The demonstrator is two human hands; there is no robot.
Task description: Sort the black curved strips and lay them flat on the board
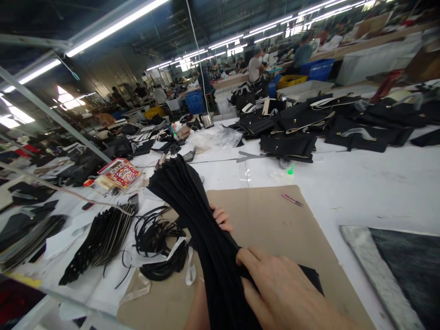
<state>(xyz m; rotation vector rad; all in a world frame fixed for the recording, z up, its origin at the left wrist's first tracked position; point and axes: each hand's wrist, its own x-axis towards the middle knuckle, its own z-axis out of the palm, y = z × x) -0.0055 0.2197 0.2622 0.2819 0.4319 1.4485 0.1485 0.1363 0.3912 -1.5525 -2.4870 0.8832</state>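
Observation:
A thick bundle of long black fabric-like strips (220, 266) stands tilted in front of me, its far ends fanned out. My left hand (222, 218) is wrapped round the bundle from behind, and only its fingertips show at the right edge. With thumb and fingers closed, my right hand (275, 279) pinches the near right edge of the strips. A flat black piece (311, 277) sticks out from behind my right hand. Under all this lies a brown board (264, 220). Left of the bundle sits a coil of thin black cords (160, 243) with white ties.
Pink-handled thread snips (292, 200) lie on the board. Stacked black pieces (99, 243) stand at the left. Black bag parts (288, 144) and clear plastic (215, 139) lie farther back. A dark slab with a grey edge (405, 270) is at right. People work in the background.

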